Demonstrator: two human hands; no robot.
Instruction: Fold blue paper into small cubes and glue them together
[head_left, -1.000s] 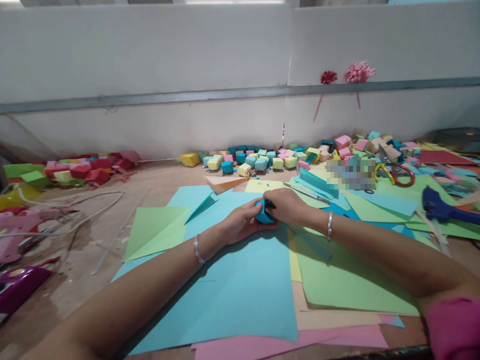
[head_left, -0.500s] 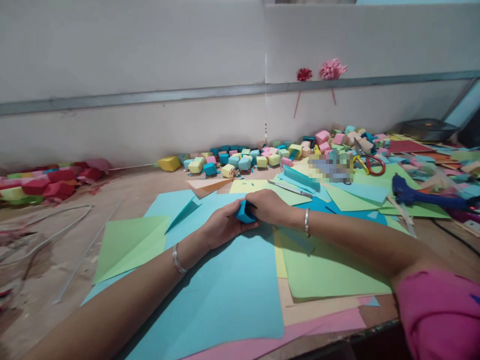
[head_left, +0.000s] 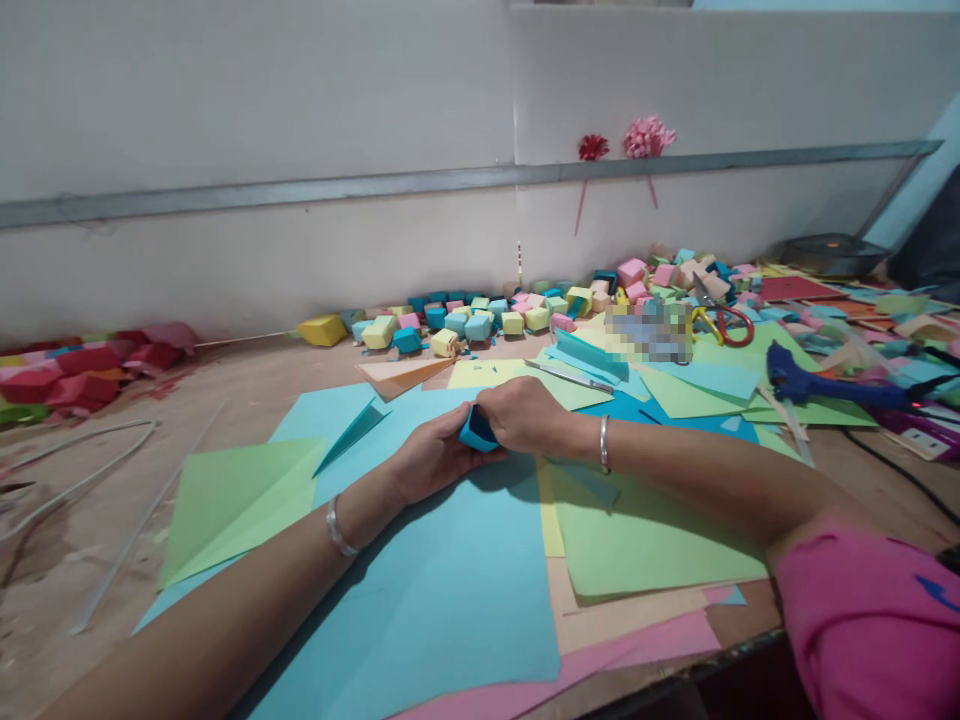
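Observation:
Between my two hands is a small blue paper box [head_left: 477,432], its open side turned toward me. My left hand [head_left: 433,455] is wrapped round its left side and underneath. My right hand [head_left: 525,415] closes on its upper right edge, with the fingertips partly hidden behind the knuckles. Both hands are just above a large light-blue paper sheet [head_left: 450,590]. A folded teal paper piece [head_left: 349,436] stands to the left of my left hand. Beyond my right hand lies a slim metal craft knife [head_left: 568,377].
Several small coloured paper boxes [head_left: 478,327] line the wall. Scissors [head_left: 724,325] and a blue glue gun [head_left: 817,385] lie to the right. Green sheets [head_left: 660,540] flank the blue one. Red paper boxes [head_left: 90,370] are piled at left, near a white cable [head_left: 90,475].
The whole view has shifted slightly, so things appear a little further left. Both hands still hold the blue paper box, which now shows more of its open inside.

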